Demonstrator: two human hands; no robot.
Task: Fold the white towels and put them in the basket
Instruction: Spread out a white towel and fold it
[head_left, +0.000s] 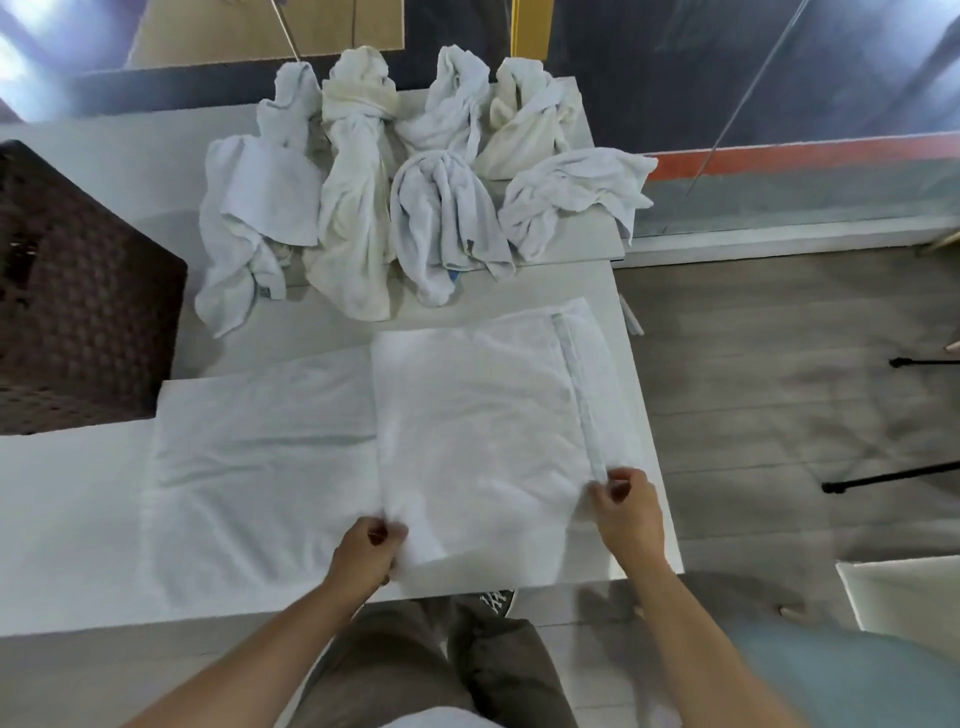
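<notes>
Brown woven square basket sits at about 9 o'clock from the work spot, at the left side of the white table. Can't see inside it from here.

Next over is the flat white terry towel, laid along the near edge. Its right part is doubled over itself and a single layer sticks out toward the basket side. The left hand has its fingers curled and pinches the near left corner of the doubled part. Up at 12 o'clock there's a heap of crumpled white towels waiting their turn. The right hand pinches the near right corner, right by the hem band, with thumb and fingers closed on the cloth.

Handling-wise I'd say it's light, soft and totally floppy, so corners are the place to grab. Take it mid-edge and it'll probably sag and wreck the fold. Terry tends to cling to itself, so the layers shouldn't slide much.

For room, the towel's right side runs close to the table edge at 3 o'clock. Past that it's grey plank floor and some thin black stand legs. The near edge at 6 o'clock is tight too. Most of the table surface showing is around 8 to 9 o'clock, so I'd work leftward, toward the basket.
</notes>
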